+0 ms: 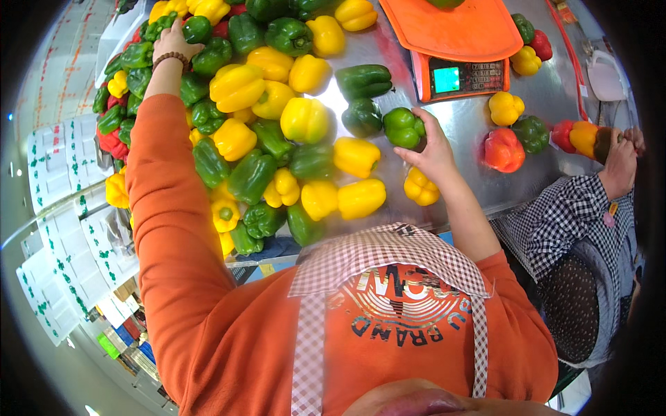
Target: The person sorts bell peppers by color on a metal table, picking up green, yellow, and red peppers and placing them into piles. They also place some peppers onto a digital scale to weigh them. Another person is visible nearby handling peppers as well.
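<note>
My right hand point(432, 148) holds a green bell pepper point(403, 128) above the metal table, just below the scale. A yellow bell pepper point(421, 186) lies under that wrist. My left hand point(174, 44) reaches to the far left and rests on the pile, its fingers at a dark green pepper point(160, 27); whether it grips the pepper I cannot tell. Between my hands lie many yellow peppers point(304, 120) and green peppers point(252, 177). Two dark green peppers point(363, 82) lie left of the scale. Some red peppers point(112, 143) show at the left edge of the pile.
An orange digital scale point(452, 31) with a tray stands at the top of the metal table point(458, 143). Right of it lie mixed peppers point(504, 151). At the far right, a co-worker's hands point(622, 156) hold a row of peppers point(583, 138). White foam boxes point(78, 260) stand at left.
</note>
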Demonstrator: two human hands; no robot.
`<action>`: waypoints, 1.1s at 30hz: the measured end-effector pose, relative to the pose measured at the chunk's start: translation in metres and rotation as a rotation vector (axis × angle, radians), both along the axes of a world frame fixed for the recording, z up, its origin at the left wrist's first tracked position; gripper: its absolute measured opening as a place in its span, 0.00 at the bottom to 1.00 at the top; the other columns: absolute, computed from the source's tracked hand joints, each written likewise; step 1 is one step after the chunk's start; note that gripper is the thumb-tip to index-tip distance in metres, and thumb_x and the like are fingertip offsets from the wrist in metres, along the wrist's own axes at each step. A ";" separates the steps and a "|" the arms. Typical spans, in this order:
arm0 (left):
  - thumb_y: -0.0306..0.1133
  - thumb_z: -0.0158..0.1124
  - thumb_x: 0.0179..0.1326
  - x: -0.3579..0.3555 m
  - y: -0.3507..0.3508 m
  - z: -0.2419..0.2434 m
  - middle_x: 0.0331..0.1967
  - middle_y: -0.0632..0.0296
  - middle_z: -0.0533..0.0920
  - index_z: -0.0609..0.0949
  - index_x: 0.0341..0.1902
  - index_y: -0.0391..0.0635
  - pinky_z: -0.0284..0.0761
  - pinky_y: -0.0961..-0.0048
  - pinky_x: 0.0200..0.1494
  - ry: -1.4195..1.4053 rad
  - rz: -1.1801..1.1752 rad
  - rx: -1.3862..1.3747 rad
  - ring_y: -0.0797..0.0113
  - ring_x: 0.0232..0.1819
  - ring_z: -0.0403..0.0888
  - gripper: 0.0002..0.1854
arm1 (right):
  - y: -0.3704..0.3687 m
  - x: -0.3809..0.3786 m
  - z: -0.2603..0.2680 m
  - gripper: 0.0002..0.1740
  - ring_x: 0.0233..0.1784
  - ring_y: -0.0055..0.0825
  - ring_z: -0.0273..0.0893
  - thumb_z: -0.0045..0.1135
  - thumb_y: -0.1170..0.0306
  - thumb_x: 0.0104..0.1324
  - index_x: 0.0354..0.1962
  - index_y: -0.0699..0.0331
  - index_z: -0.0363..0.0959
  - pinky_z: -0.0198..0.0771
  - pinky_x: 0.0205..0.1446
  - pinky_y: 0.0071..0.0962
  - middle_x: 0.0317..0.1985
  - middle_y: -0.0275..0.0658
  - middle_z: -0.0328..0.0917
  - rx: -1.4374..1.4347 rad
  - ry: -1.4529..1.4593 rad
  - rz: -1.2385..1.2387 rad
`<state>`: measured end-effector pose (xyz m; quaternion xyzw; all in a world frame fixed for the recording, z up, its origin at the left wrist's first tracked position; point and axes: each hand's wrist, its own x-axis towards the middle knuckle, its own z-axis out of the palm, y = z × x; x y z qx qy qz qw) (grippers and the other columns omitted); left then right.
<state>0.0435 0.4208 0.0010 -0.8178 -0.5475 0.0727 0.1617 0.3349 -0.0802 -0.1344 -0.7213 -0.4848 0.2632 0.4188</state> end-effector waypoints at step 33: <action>0.33 0.77 0.51 -0.031 -0.407 -0.024 0.69 0.46 0.71 0.67 0.72 0.39 0.64 0.57 0.71 -1.117 -0.187 -0.219 0.47 0.70 0.68 0.44 | 0.092 0.173 0.105 0.49 0.65 0.45 0.72 0.78 0.53 0.49 0.65 0.63 0.66 0.68 0.67 0.38 0.63 0.50 0.72 0.237 -0.397 -0.571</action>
